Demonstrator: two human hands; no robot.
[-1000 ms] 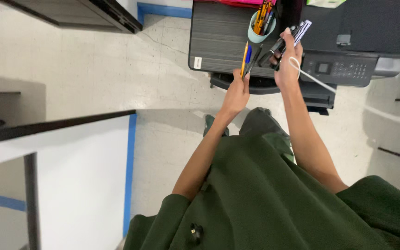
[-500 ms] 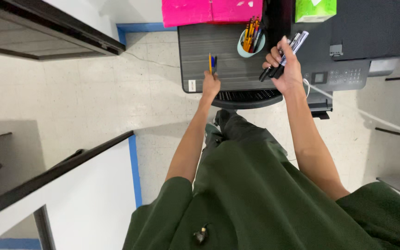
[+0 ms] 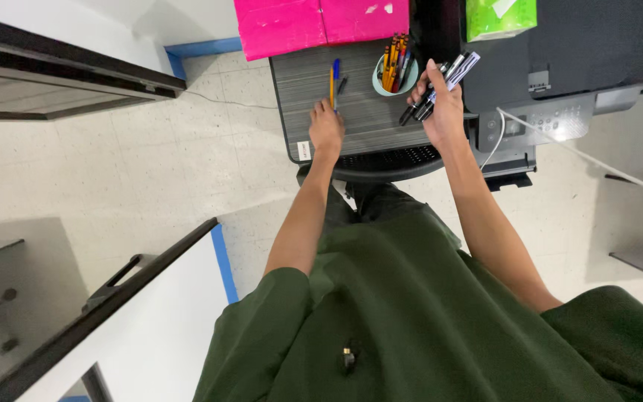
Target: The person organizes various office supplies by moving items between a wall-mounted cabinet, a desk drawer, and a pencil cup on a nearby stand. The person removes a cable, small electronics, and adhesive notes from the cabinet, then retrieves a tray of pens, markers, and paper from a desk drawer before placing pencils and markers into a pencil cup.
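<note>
pink box [image 3: 321,22] cut off at top edge, green box [image 3: 500,16] likewise, marker [image 3: 440,88] middles hidden by fingers [image 3: 432,78]

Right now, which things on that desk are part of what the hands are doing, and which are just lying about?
In hand:
left hand at the pens on the grey desk
right hand holding markers
pen cup

Lying about:
pink box
green box
printer
white cable

This looks like an office: a small dark grey woodgrain desk [image 3: 366,112] carries a pale teal cup of pens and pencils [image 3: 394,71] and bright pink folders [image 3: 321,22], beside a black multifunction printer with a keypad [image 3: 560,74] (white cable trailing), on a pale speckled tile floor [image 3: 150,164].
</note>
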